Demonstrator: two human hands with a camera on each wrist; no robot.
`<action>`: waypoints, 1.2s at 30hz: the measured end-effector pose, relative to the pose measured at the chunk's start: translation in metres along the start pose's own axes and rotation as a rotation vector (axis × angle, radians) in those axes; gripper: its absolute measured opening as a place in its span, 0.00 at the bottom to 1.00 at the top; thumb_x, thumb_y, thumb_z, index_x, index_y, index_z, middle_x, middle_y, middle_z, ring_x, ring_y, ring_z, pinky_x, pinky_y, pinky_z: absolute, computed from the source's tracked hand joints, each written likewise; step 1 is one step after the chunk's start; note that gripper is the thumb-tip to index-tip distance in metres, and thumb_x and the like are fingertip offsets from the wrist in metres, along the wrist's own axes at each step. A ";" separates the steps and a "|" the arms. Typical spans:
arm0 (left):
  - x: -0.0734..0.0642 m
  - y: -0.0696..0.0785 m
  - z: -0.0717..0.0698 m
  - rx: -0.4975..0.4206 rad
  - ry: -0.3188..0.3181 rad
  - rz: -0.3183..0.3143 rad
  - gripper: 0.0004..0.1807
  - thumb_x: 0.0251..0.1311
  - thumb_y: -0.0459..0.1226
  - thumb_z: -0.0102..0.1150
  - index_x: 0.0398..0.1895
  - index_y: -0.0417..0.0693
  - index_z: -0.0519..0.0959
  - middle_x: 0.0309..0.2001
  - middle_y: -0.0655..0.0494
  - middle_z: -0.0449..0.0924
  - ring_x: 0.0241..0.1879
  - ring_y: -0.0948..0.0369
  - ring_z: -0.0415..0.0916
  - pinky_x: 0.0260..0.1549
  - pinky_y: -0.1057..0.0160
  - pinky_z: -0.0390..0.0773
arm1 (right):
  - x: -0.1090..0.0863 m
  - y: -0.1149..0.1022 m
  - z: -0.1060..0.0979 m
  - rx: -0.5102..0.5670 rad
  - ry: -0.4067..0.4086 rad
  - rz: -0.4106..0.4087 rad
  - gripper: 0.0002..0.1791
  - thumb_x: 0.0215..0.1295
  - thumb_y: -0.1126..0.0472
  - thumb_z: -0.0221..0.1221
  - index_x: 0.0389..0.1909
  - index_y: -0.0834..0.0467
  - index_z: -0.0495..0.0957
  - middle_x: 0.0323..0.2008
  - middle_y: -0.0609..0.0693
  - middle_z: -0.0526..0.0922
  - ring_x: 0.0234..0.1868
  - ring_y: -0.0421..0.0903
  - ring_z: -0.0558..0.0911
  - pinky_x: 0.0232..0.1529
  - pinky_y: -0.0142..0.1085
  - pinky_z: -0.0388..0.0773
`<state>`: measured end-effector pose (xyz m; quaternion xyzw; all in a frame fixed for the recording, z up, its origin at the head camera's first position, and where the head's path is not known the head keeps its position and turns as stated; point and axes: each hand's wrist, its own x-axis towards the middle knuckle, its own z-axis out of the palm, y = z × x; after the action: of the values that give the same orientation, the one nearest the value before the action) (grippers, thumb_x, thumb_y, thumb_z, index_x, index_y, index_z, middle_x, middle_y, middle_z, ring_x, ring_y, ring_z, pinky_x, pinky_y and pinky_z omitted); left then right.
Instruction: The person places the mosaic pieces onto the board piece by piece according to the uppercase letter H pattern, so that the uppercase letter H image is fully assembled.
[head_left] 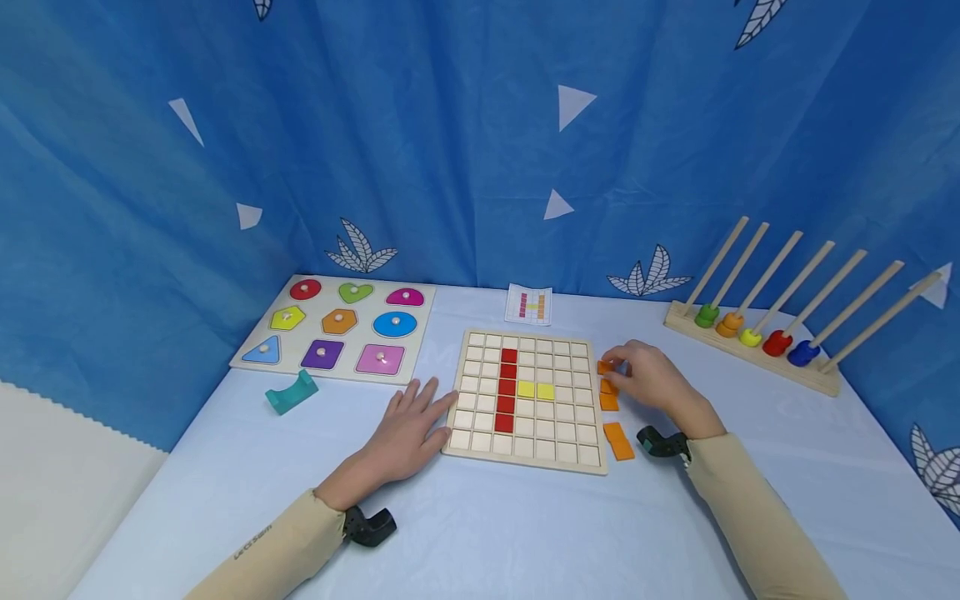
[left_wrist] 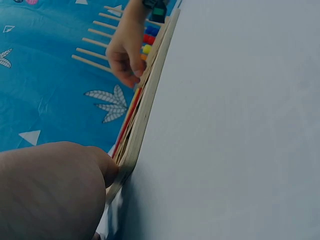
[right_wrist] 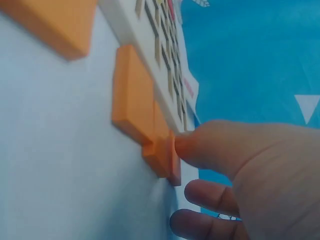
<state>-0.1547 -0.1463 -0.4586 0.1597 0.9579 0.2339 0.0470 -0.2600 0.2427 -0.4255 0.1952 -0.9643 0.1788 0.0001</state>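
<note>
My left hand (head_left: 405,433) lies with spread fingers at the left edge of a wooden grid board (head_left: 525,465), index fingertip on its rim. A column of red tiles (head_left: 507,388) and two yellow tiles (head_left: 545,391) sit in the grid. At the board's right side, my right hand (head_left: 651,377) pinches a small orange tile (head_left: 603,367) between thumb and fingers. In the right wrist view, the thumb (right_wrist: 210,147) is right at the farthest orange pieces, and the index finger is hidden behind it. More orange tiles (head_left: 608,402) lie just below, and others (head_left: 618,442) sit nearer me.
Behind the board lies a small pattern card (head_left: 528,305). A knobbed shape puzzle (head_left: 349,350) is at the back left, with a teal curved piece (head_left: 292,392) before it. A wooden peg stand (head_left: 757,354) with coloured rings stands at the back right, near the blue curtain (head_left: 465,150).
</note>
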 end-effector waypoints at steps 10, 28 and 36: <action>0.001 -0.002 0.000 0.009 0.005 0.003 0.31 0.73 0.44 0.52 0.77 0.49 0.65 0.80 0.39 0.54 0.81 0.37 0.42 0.76 0.31 0.44 | 0.004 0.003 0.003 -0.001 0.005 0.010 0.14 0.63 0.64 0.66 0.49 0.64 0.85 0.39 0.58 0.85 0.33 0.47 0.75 0.36 0.37 0.77; 0.000 -0.001 0.000 0.004 0.007 0.002 0.31 0.73 0.44 0.52 0.77 0.50 0.66 0.80 0.38 0.54 0.81 0.36 0.42 0.76 0.31 0.44 | 0.006 0.007 0.013 0.048 0.017 0.124 0.17 0.62 0.60 0.64 0.49 0.64 0.85 0.42 0.60 0.83 0.40 0.52 0.77 0.47 0.50 0.79; 0.000 0.000 0.000 0.005 0.015 0.005 0.31 0.72 0.44 0.52 0.77 0.50 0.66 0.80 0.38 0.54 0.81 0.36 0.42 0.76 0.31 0.45 | 0.006 0.008 0.013 0.043 0.034 0.109 0.16 0.63 0.61 0.65 0.48 0.64 0.85 0.40 0.60 0.83 0.39 0.52 0.77 0.45 0.49 0.79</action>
<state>-0.1543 -0.1458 -0.4588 0.1603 0.9584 0.2330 0.0389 -0.2674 0.2428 -0.4404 0.1393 -0.9693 0.2025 0.0027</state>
